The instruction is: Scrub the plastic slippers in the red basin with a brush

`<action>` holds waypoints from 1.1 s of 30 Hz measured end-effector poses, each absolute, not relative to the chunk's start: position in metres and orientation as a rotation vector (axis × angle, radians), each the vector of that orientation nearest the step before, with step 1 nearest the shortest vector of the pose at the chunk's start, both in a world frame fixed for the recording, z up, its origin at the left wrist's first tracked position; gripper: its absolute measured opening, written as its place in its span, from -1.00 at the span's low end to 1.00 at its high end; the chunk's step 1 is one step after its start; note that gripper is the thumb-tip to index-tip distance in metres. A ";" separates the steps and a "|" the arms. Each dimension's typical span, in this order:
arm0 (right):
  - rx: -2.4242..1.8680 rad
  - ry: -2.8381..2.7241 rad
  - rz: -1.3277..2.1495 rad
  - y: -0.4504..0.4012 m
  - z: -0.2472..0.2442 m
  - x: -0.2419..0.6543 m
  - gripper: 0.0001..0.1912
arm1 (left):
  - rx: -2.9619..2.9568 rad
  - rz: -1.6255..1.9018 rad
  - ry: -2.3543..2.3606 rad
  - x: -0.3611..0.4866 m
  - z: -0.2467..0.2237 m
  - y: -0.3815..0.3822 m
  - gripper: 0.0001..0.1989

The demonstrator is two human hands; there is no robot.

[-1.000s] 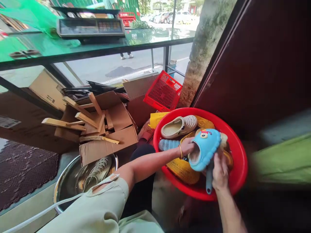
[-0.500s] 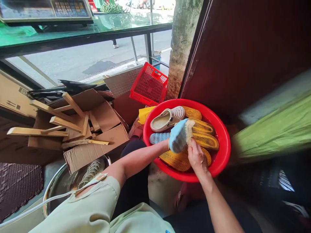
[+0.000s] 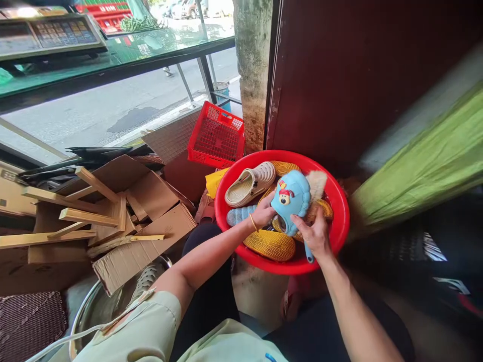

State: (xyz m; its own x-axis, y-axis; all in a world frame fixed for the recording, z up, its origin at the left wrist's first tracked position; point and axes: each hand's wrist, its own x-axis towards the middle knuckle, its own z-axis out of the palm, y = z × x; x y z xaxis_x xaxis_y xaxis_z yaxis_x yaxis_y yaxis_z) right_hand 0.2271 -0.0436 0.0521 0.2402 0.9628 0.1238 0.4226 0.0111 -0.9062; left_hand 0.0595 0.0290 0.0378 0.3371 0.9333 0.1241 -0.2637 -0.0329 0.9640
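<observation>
Light blue, soft-looking plastic forms the rounded clog with a cartoon face (image 3: 292, 197), held above the wide red plastic tub (image 3: 279, 267) so that anything coming off it would probably land inside. The left hand (image 3: 264, 214) grasps its side, apparently to steady it; how far the fingertips reach into the opening is hidden. The right hand (image 3: 317, 236) grips the pale-bristled brush with a blue handle (image 3: 317, 183), its thumb against the clog, perhaps to keep both close together. The bristles point up beside the clog's far side, and the handle end slants down over the tub. Below, the yellow patterned soles (image 3: 271, 245) face up, which leaves their treads exposed, while the cream slotted clog (image 3: 252, 185) rests with its opening upward near the rim, leaving room beside it for the hands.
</observation>
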 end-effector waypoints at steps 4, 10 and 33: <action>-1.601 -1.463 0.379 -0.031 0.048 0.237 0.10 | 1.313 1.084 0.603 0.054 0.054 0.034 -0.29; -1.658 -1.348 0.760 -0.028 0.049 0.224 0.04 | 1.607 1.136 0.754 0.039 0.054 0.059 -0.44; -1.750 -1.221 0.949 -0.033 0.061 0.255 -0.25 | 2.643 0.087 1.371 0.054 0.002 0.050 -0.47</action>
